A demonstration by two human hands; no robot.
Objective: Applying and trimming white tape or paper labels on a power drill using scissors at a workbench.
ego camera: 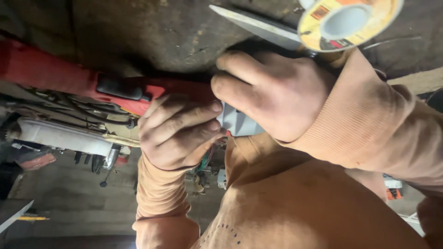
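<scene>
Grimy dark concrete (152,32) is filling the upper background, with a paler stretch of floor (69,203) lying along the bottom left. Across the left side a long red vehicle panel (41,69) is running toward the middle, carrying a black handle-like fitting (120,87), and beneath it black cables (87,113) and a white housing (60,136) are showing. Orange sleeves (378,124) are covering both forearms and taking up much of the lower right. The right hand (277,94) is curling from above, its fingers clamped together over a small grey plastic part (237,122) sitting at the centre against the end of the red panel. The left hand (177,131) is reaching up from below, fingers bent and pressed together, their tips touching the grey part's left edge. A flat grey blade-like strip (258,25) is angling in above the right hand, and a small yellow spool (348,20) is sitting at the top right.
</scene>
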